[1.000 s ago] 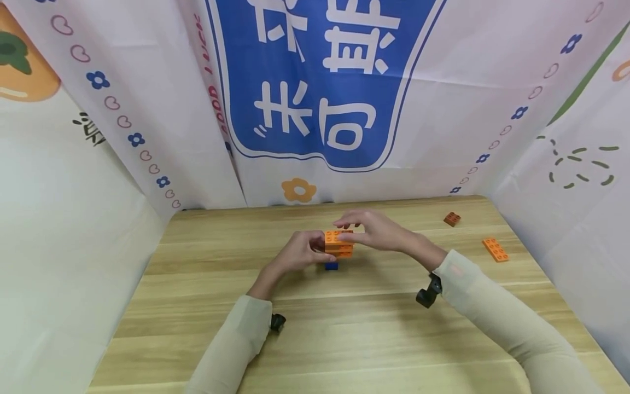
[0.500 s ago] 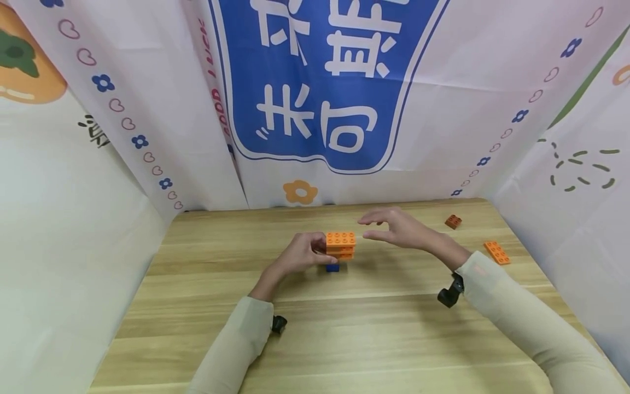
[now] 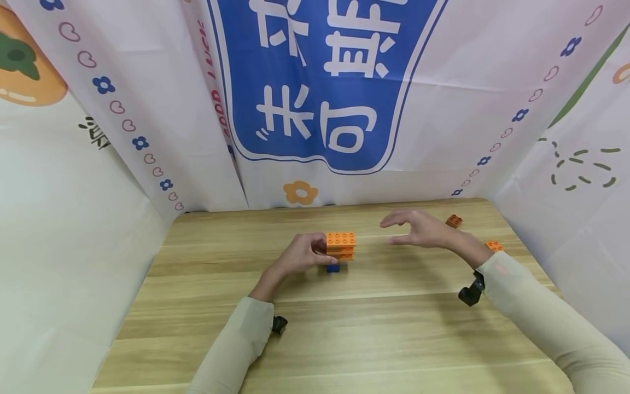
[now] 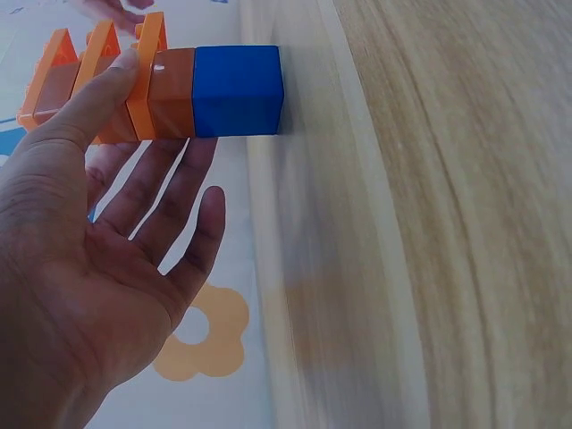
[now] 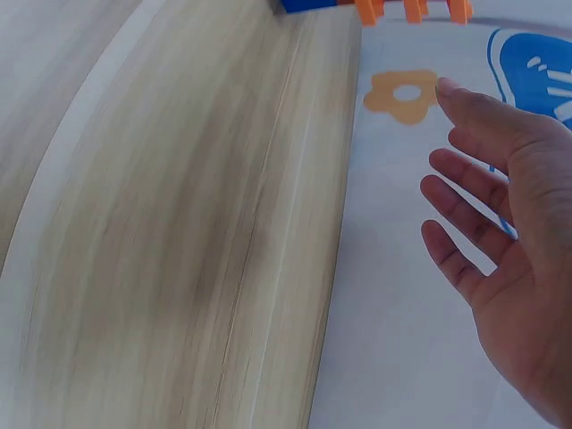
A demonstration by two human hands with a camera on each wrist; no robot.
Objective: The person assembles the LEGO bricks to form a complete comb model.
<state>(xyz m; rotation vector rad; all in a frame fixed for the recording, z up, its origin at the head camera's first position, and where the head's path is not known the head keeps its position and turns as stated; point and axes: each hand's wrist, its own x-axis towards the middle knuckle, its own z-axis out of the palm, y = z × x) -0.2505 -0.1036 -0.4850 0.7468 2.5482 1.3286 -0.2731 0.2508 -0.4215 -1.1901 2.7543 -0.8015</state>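
Note:
A tower of building bricks (image 3: 340,239) stands near the middle of the wooden table in the head view, an orange studded plate on top. The left wrist view shows its blue brick (image 4: 239,91) at the base, with brown bricks (image 4: 172,94) and orange plates alternating above. My left hand (image 3: 301,253) grips the tower from the left, thumb on the near side and fingers behind. Holding nothing, my right hand (image 3: 418,229) hovers to the right of the tower, fingers apart from the thumb. In the right wrist view the tower shows only partly, at the top edge.
A small brown brick (image 3: 454,220) lies at the table's back right. Close by, an orange plate (image 3: 494,245) is partly covered by the right forearm. Printed cloth (image 3: 418,180) hangs behind the table and at both sides.
My right hand has left the top of the tower and moved right, uncovering the upper orange plate. The left hand keeps its grip in place. The right forearm now overlaps the loose orange plate.

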